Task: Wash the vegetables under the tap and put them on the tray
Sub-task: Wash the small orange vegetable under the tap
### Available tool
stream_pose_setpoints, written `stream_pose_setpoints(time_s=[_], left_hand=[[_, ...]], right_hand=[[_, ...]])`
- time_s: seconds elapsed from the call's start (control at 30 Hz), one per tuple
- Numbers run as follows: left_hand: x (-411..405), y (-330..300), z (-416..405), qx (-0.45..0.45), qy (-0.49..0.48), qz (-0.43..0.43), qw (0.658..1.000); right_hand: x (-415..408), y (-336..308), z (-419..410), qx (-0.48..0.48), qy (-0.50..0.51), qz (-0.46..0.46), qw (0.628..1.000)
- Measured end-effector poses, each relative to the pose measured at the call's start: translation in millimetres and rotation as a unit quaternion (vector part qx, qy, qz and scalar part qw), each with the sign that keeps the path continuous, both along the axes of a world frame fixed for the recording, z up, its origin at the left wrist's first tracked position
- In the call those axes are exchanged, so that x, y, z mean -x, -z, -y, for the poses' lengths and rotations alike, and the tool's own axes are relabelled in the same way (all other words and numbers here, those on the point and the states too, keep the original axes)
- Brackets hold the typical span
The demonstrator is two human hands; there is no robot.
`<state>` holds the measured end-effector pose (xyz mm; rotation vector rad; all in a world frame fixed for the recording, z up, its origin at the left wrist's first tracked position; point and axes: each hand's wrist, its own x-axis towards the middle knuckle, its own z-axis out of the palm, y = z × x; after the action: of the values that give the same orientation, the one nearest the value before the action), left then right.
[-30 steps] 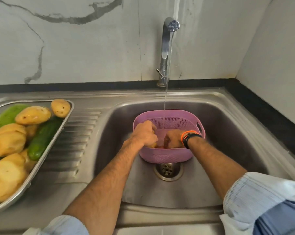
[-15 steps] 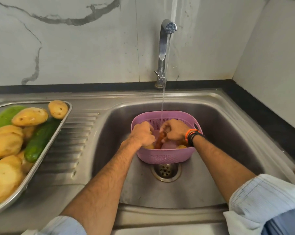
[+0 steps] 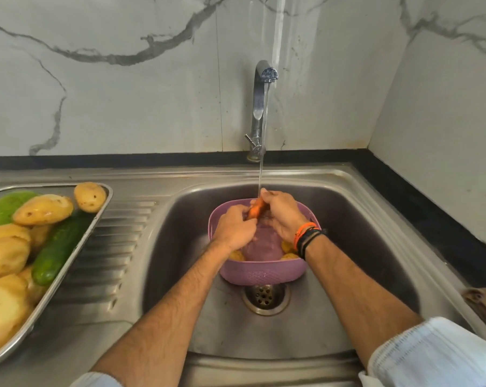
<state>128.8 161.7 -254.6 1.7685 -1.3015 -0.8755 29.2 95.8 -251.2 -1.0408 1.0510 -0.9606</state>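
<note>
Water runs from the steel tap (image 3: 260, 107) onto an orange carrot (image 3: 257, 208) that both my hands hold above the purple basket (image 3: 261, 270) in the sink. My left hand (image 3: 235, 229) grips the carrot's near end, and my right hand (image 3: 283, 215) is curled round its far end under the stream. Most of the carrot is hidden by my fingers. A few yellow potatoes (image 3: 288, 254) lie in the basket. On the drainboard at the left, the steel tray (image 3: 77, 254) carries several potatoes (image 3: 43, 209) and a cucumber (image 3: 59, 247).
The sink basin (image 3: 348, 247) has its drain (image 3: 265, 297) just in front of the basket. A ridged drainboard (image 3: 110, 247) lies between tray and basin. Marble wall stands behind, and a black counter edge (image 3: 431, 219) runs along the right.
Both hands rose out of the basket, bringing the carrot up into the water stream. The camera view tilted up slightly.
</note>
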Motion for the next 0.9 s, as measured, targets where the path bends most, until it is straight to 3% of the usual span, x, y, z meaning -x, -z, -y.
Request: stream_pose_setpoints(time_s=[0.13, 0.3, 0.43, 0.6, 0.73, 0.9], left_hand=[[9.2, -8.2, -5.7, 0.003, 0.012, 0.077, 0.997], [5.2, -12.0, -7.3, 0.043, -0.043, 0.005, 0.998], [5.6, -15.1, -6.8, 0.019, -0.028, 0.036, 0.999], [12.9, -16.0, -8.1, 0.001, 0.027, 0.065, 0.998], [11.9, -16.3, -8.2, -0.003, -0.009, 0.042, 0.999], [2.1, -19.0, -9.5, -0.001, -0.012, 0.057, 0.998]], right_hand=[[-25.3, -6.9, -5.5, -0.003, 0.075, 0.065, 0.995], [-30.4, -14.3, -6.8, -0.014, 0.094, 0.153, 0.984], [-30.2, -10.9, -7.3, 0.044, 0.079, 0.087, 0.992], [-27.4, -5.9, 0.7, 0.042, 0.154, 0.040, 0.986], [-24.8, -8.5, -3.3, 0.048, 0.095, 0.093, 0.990], [-37.0, -6.9, -3.7, 0.078, 0.066, 0.035, 0.994]])
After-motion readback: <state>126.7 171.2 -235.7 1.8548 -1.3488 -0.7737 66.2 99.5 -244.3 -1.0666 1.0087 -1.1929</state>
